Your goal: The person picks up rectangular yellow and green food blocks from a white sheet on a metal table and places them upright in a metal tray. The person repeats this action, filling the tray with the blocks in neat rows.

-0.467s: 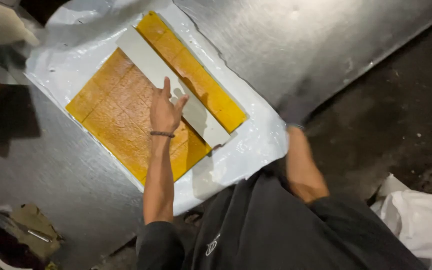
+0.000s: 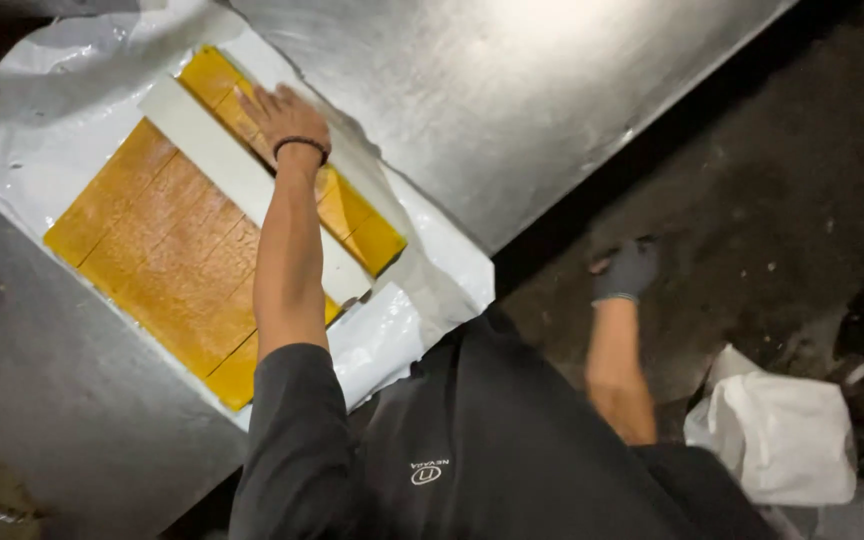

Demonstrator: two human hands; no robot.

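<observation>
Pressing: left hand (image 2: 282, 118) lies flat, palm down, fingers spread, grasping nothing; it rests on the far strip of the flat orange-yellow scored slab (image 2: 167, 250), just past the long white flat bar.
Slab: matte, dense-looking orange-yellow sheet, rectangular, cut by thin straight lines into narrow strips and blocks.
Bar: long white flat bar (image 2: 232, 170), smooth and straight-edged, lying across the slab and splitting it into a wide near part and a narrow far strip.
Wrapping: crinkled glossy white plastic sheet (image 2: 432, 270) spread under the slab, its edges rumpled and shining around all sides of the slab.
Table: brushed grey metal table top (image 2: 512, 110), dull sheen, bearing the sheet and slab; its edge runs diagonally, right of the slab.
Left arm: bare forearm stretched straight over the slab, a thin dark band at the wrist, dark sleeve at the elbow.
Right hand (image 2: 627, 268): in a dark glove, hanging well away from the slab, off the table edge over the dark floor; fingers curled loosely, whether it holds anything cannot be told.
Floor: crumpled white bag (image 2: 782, 440), far right of the slab.
</observation>
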